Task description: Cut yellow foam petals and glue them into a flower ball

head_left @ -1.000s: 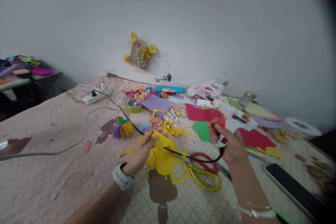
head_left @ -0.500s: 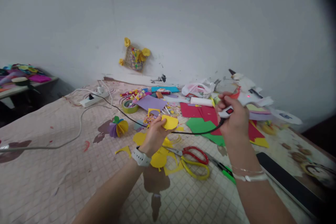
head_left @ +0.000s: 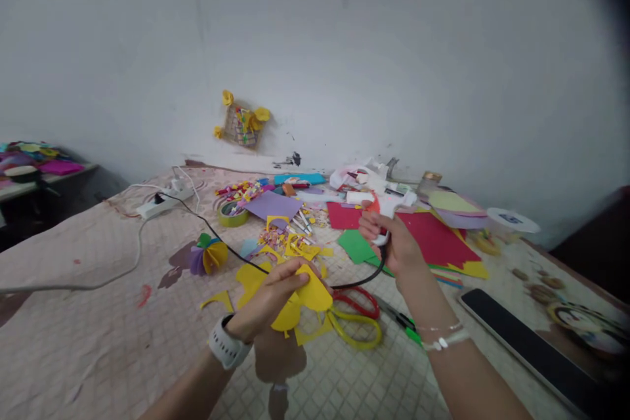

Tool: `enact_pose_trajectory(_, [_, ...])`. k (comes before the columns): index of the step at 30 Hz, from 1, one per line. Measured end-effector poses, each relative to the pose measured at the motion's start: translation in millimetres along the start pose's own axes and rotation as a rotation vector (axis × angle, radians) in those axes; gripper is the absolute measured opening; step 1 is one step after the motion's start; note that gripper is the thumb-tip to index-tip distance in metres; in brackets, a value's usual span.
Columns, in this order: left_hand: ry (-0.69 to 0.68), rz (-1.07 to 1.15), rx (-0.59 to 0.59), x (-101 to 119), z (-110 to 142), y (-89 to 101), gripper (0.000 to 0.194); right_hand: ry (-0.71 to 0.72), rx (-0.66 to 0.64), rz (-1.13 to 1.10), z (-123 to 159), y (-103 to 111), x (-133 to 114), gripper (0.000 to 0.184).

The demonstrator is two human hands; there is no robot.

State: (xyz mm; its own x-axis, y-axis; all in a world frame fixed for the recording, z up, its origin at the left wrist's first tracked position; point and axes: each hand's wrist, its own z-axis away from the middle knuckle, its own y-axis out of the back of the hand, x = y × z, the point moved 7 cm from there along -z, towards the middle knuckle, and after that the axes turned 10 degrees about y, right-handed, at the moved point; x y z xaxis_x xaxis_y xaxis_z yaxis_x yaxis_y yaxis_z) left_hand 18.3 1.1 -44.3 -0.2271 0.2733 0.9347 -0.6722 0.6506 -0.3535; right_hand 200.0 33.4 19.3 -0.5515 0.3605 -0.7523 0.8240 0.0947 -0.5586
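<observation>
A yellow paper piece (head_left: 315,290) is pinched in my left hand (head_left: 278,292), above a litter of yellow paper cut-outs (head_left: 250,282). My right hand (head_left: 394,239) grips a white hot glue gun (head_left: 388,200) with an orange trigger, nozzle toward the back. Its black cord (head_left: 361,280) runs behind my left hand to a power strip (head_left: 165,202). Just beyond my left hand's fingers lie scissors (head_left: 361,335) with red and yellow handles. A green-handled cutter (head_left: 411,331) rests below my right hand.
A folded paper ball (head_left: 209,254) sits at left, near a roll of tape (head_left: 232,214). Purple paper (head_left: 274,206), green paper (head_left: 357,244) and red paper (head_left: 438,236) lie across the back. A long dark-topped case (head_left: 516,341) occupies the right side.
The glue gun has swung left and lower with my right hand, coming nearer the middle. My left hand has turned the yellow paper downward and brought it closer. The view has shifted slightly.
</observation>
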Motion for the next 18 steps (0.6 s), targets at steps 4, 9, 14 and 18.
enact_pose_trajectory(4, [-0.188,-0.579,-0.046,30.0,12.5,-48.5,0.022,-0.003,-0.081,-0.03,20.4,-23.8,1.2,0.023])
enact_pose_trajectory(9, [-0.343,-0.884,-0.172,36.3,11.9,-105.7,0.028,-0.055,-0.122,-0.176,34.1,-45.9,7.8,0.026])
enact_pose_trajectory(14, [-0.402,-0.981,-0.126,29.3,2.7,-117.4,0.029,-0.074,-0.134,-0.023,39.7,-39.9,18.6,0.023])
enact_pose_trajectory(18, [-0.421,-1.003,-0.081,28.7,2.2,-116.1,0.027,-0.098,-0.157,0.135,48.5,-39.4,16.7,0.008])
